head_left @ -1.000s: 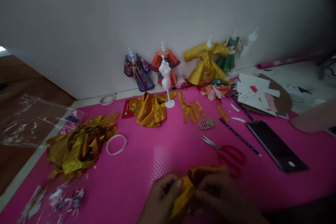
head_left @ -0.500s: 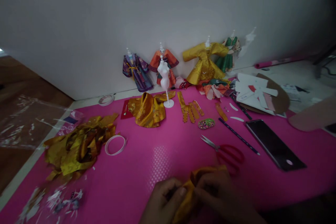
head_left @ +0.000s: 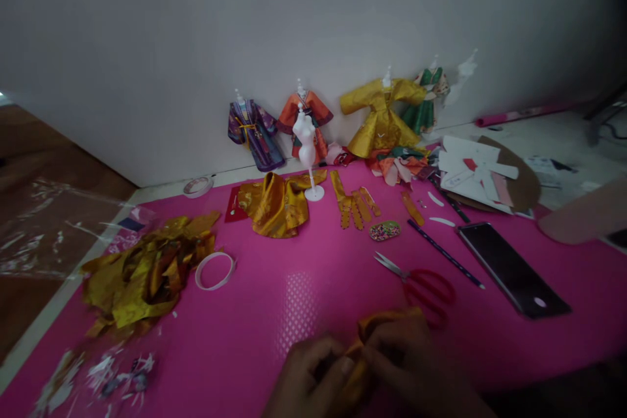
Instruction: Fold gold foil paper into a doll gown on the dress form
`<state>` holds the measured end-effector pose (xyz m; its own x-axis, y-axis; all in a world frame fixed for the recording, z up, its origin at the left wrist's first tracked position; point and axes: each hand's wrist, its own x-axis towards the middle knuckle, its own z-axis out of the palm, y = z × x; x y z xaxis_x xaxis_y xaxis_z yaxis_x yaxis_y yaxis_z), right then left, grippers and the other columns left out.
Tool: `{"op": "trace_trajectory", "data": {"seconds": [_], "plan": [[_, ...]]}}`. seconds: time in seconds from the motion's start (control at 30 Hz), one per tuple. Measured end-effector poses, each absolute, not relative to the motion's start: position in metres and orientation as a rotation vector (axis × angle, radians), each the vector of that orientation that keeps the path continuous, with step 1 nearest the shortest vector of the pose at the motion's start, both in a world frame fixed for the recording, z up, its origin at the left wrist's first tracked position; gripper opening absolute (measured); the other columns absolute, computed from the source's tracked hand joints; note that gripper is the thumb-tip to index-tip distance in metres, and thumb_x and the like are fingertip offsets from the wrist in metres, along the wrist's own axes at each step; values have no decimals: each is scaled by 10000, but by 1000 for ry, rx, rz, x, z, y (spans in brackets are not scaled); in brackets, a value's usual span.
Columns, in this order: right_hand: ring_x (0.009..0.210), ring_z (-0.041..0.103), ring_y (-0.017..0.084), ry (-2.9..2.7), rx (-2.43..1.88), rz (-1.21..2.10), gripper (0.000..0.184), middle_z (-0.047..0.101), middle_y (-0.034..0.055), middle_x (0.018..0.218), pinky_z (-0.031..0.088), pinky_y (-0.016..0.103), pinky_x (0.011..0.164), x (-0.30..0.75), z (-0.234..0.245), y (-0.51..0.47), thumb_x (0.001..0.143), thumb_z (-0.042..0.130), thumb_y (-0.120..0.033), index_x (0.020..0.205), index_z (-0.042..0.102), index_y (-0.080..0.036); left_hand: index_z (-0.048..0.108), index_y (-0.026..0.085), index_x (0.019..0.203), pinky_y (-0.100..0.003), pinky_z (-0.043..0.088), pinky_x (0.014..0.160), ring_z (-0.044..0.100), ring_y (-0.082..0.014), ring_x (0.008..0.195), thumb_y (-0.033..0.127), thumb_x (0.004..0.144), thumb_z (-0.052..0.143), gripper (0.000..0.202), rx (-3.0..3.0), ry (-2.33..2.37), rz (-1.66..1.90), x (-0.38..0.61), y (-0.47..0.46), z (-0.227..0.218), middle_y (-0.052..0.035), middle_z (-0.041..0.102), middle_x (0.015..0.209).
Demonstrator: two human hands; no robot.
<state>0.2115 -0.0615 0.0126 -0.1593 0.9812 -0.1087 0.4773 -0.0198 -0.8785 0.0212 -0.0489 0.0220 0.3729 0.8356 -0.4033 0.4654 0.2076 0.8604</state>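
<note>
the left hand [head_left: 316, 375] and right hand [head_left: 404, 359] each have their grip clamped on a shiny golden fabric piece [head_left: 385, 320], over the glossy pink counter [head_left: 255, 313]; seemingly edge-aligning work, next calling for steady, even pinching.

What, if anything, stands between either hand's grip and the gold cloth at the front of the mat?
Nothing visible: the left-hand grip and right-hand grip both hold the gold cloth directly. The red-handled scissors lie just beyond the cloth, not between.
</note>
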Motion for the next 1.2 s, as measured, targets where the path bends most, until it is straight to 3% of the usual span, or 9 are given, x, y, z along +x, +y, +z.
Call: {"op": "trace_trajectory", "data": {"seconds": [0.13,0.33,0.43,0.77,0.93,1.1,1.2], "plan": [[833,676,207,-1640,-1563,1140,247,742,32,766,408,313,785,210,14,-64,809,605,-147,584,699,-186,582,199,702,-291,387,666,514,-180,723,468,859,546,313,1446,1265,379,24,-47,24,-8,559,711],[715,642,174,-1533,-1421,1373,282,698,5,690,457,292,748,216,15,-65,874,586,-256,656,759,-216,544,200,703,-294,385,621,491,-171,682,539,863,511,377,1260,1246,418,25,-45,22,-1,508,687],[769,658,194,-1524,-1460,1361,249,704,9,686,480,285,745,214,13,-64,841,617,-244,642,766,-232,542,198,678,-291,381,620,465,-160,665,551,838,555,388,1235,1267,441,26,-44,23,12,479,665],[685,712,189,-1338,-1295,1691,265,767,39,688,516,270,659,215,10,-68,843,579,-235,685,786,-186,593,189,723,-254,377,554,504,-134,578,573,823,638,400,961,1240,549,20,-46,7,16,566,642],[612,713,182,-1324,-1306,1635,288,765,44,633,507,259,591,212,7,-68,808,550,-179,625,772,-184,614,186,749,-262,415,567,548,-142,590,556,821,668,381,898,1172,566,20,-48,4,-9,615,645],[805,715,197,-1426,-1451,1660,284,781,35,720,513,260,713,215,21,-67,835,566,-228,655,785,-210,602,187,729,-267,442,580,573,-152,614,543,733,762,390,906,1112,561,17,-42,-2,-6,614,636],[872,688,207,-1485,-1646,1627,191,774,24,801,492,278,777,220,22,-71,795,637,-248,690,794,-223,584,180,666,-250,422,563,552,-143,612,565,736,742,422,952,1164,580,16,-38,-6,1,592,622]]}}
